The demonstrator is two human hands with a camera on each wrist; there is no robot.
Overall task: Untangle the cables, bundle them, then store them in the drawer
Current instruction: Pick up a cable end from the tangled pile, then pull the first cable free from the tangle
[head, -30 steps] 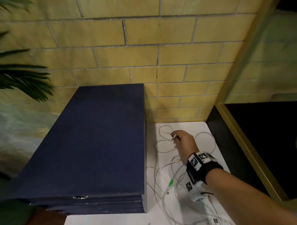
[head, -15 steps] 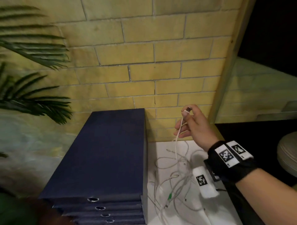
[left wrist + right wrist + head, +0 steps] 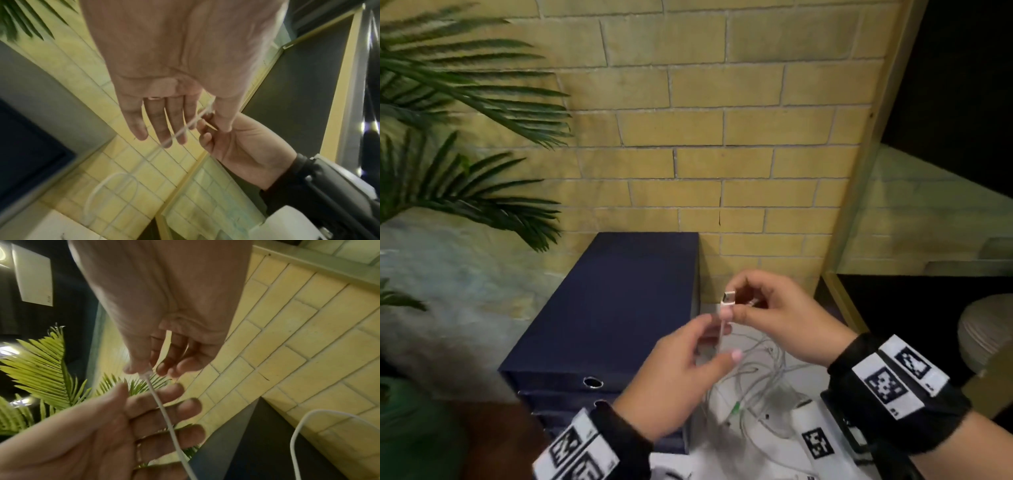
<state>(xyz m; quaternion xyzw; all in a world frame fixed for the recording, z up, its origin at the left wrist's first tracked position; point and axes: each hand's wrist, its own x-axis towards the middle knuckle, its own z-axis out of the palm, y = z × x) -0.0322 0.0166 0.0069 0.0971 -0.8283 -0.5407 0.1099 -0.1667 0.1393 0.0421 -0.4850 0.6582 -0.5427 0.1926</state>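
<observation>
The white USB cable (image 3: 723, 330) is pinched at its plug by the right hand (image 3: 774, 315); below those fingers, it crosses the left hand (image 3: 681, 373), whose fingers are straight and spread. It is best drawn slowly out of the tangle (image 3: 760, 383) on the tabletop (image 3: 726, 455).

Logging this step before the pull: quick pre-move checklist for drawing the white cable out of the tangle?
1. Right hand pinches the white cable's plug end: ok.
2. Left hand closed on the thin white cable: not ok, fingers straight, cable crosses them.
3. Cable free of the tangled white cable pile: not ok, it runs down into it.
4. Dark blue drawer unit open: not ok, drawers shut.
5. Knots along the strand: cannot tell.
</observation>
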